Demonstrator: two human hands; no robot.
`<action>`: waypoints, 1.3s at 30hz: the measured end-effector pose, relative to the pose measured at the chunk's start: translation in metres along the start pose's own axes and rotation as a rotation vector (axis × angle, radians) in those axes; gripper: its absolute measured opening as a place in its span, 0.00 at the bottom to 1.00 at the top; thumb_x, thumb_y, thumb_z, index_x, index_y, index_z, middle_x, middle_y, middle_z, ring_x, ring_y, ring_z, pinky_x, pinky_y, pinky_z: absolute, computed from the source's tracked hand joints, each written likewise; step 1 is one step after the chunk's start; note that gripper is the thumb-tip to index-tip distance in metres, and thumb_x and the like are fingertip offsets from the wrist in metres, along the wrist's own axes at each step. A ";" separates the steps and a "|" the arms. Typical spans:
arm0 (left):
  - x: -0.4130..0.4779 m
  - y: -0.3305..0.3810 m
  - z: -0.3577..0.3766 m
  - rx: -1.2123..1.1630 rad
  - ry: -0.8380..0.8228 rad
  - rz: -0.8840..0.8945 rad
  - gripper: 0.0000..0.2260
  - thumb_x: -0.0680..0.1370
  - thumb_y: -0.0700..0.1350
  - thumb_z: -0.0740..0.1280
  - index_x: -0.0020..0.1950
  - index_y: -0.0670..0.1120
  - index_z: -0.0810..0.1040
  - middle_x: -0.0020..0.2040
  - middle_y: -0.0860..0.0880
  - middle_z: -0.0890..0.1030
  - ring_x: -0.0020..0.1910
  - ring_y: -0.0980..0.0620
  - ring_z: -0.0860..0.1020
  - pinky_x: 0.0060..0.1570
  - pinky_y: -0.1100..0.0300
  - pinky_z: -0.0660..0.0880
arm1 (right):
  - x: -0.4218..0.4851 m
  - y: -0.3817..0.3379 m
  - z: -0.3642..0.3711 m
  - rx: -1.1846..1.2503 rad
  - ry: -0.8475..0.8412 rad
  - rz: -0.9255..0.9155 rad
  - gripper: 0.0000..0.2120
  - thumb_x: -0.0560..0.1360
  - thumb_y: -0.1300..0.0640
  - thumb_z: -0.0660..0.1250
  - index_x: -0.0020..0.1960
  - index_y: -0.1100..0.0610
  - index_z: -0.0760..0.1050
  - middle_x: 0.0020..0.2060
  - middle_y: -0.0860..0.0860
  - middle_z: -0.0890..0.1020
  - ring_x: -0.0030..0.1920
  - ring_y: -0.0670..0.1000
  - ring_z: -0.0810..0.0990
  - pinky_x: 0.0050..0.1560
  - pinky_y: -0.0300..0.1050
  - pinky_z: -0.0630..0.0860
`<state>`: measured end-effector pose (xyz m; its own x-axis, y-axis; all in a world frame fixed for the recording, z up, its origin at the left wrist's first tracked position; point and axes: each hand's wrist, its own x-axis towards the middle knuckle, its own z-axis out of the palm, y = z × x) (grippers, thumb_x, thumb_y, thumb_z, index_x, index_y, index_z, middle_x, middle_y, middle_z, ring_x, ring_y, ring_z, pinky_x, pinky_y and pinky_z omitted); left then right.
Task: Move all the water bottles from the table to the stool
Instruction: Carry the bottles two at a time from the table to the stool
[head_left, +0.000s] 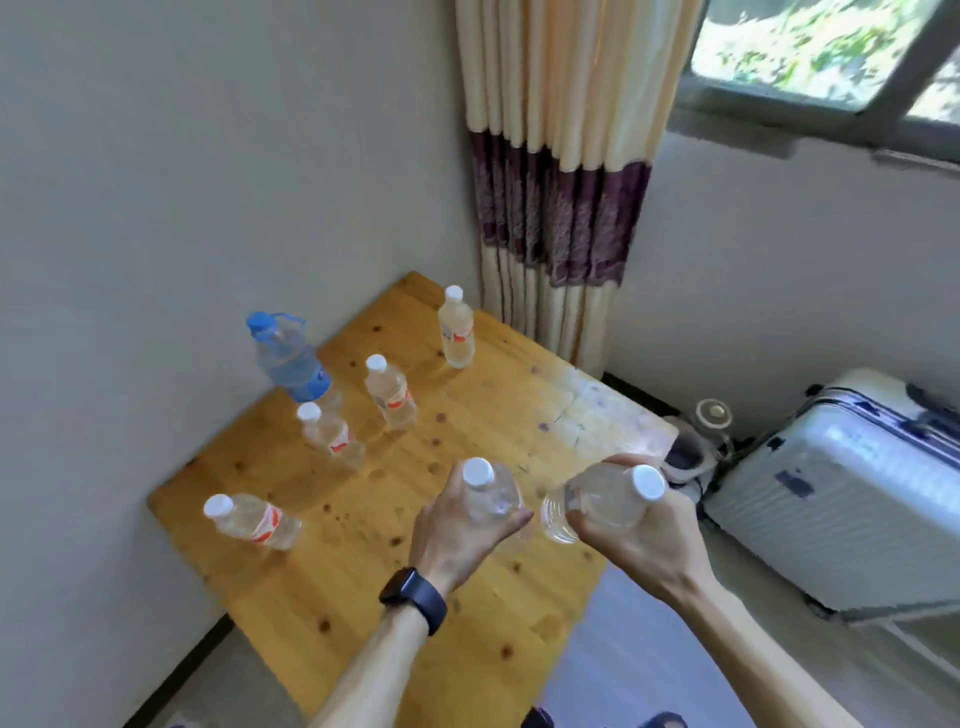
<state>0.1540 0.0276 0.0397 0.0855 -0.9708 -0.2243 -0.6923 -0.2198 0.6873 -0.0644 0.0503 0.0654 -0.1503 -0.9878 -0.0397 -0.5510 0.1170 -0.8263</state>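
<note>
A wooden table (467, 613) stands against the left wall. My left hand (457, 540) grips a clear white-capped water bottle (491, 493) upright above the table's near middle. My right hand (634, 535) holds a second clear bottle (602, 499) tilted on its side over the table's right edge. Several small white-capped bottles stand on the table: one at the far corner (457, 330), one in the middle (390, 395), one further left (330, 435), one near the left edge (254, 520). A larger blue-capped bottle (288, 358) stands by the wall. No stool is in view.
A white suitcase (852, 504) lies on the floor to the right of the table. A cream and purple curtain (561, 182) hangs behind the far corner, beside a window (831, 52). Small items and cables (701, 441) sit between the table and the suitcase.
</note>
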 end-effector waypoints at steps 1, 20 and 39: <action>0.002 0.019 0.011 -0.001 -0.016 0.056 0.30 0.61 0.72 0.71 0.55 0.58 0.70 0.44 0.61 0.81 0.45 0.53 0.80 0.44 0.55 0.78 | -0.001 0.006 -0.021 -0.003 0.040 -0.004 0.19 0.65 0.47 0.79 0.50 0.45 0.75 0.41 0.31 0.81 0.41 0.37 0.81 0.39 0.32 0.76; -0.073 0.428 0.310 0.274 -0.498 0.967 0.31 0.64 0.73 0.69 0.59 0.60 0.68 0.37 0.58 0.78 0.39 0.49 0.80 0.37 0.58 0.74 | -0.123 0.192 -0.414 -0.169 0.827 0.343 0.27 0.56 0.35 0.75 0.50 0.46 0.75 0.36 0.40 0.82 0.37 0.45 0.81 0.40 0.38 0.77; -0.366 0.640 0.614 0.328 -1.320 1.892 0.38 0.61 0.80 0.62 0.66 0.64 0.62 0.49 0.52 0.84 0.49 0.44 0.82 0.48 0.55 0.78 | -0.405 0.257 -0.534 -0.192 1.668 1.306 0.20 0.61 0.40 0.79 0.47 0.45 0.77 0.36 0.39 0.82 0.40 0.40 0.81 0.40 0.41 0.77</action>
<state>-0.7607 0.3016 0.1375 -0.8034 0.5940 0.0420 0.5227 0.6697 0.5275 -0.5836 0.5348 0.1693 -0.7664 0.6343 0.1009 0.4088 0.6029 -0.6851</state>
